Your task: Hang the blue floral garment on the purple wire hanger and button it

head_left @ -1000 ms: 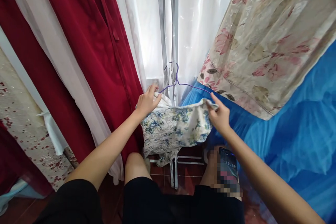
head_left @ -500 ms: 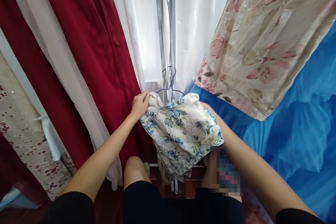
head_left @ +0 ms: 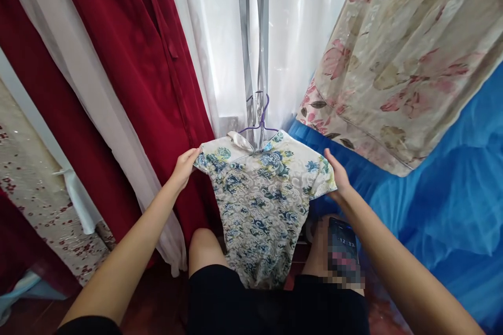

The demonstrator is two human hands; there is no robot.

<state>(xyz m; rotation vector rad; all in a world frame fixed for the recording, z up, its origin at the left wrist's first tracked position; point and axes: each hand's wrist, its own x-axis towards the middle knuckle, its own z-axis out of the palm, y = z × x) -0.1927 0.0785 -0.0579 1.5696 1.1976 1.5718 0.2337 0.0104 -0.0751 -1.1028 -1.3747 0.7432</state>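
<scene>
A short-sleeved white blouse (head_left: 263, 204) with blue, green and yellow flowers hangs on a purple hanger (head_left: 262, 124) in front of me, spread wide. My left hand (head_left: 185, 168) pinches the end of its left-side sleeve between thumb and fingers. At the opposite sleeve is my right hand (head_left: 338, 175), thumb pointing up and fingers behind the cloth, gripping the edge. The lower hem drops between my knees, partly hidden by my dark shorts.
Behind the blouse stands a grey metal rack post (head_left: 243, 36) before white curtains. Red cloth (head_left: 129, 63) hangs at left. Pink-flowered beige fabric (head_left: 377, 73) and blue ruffled cloth (head_left: 444, 193) hang at right. A phone (head_left: 343, 243), partly pixelated, lies on my right thigh.
Both sleeves are now drawn outward, and the blouse has gone from bunched and tilted to spread and facing me. My left hand moved left to the sleeve end; my right hand came out from behind the cloth.
</scene>
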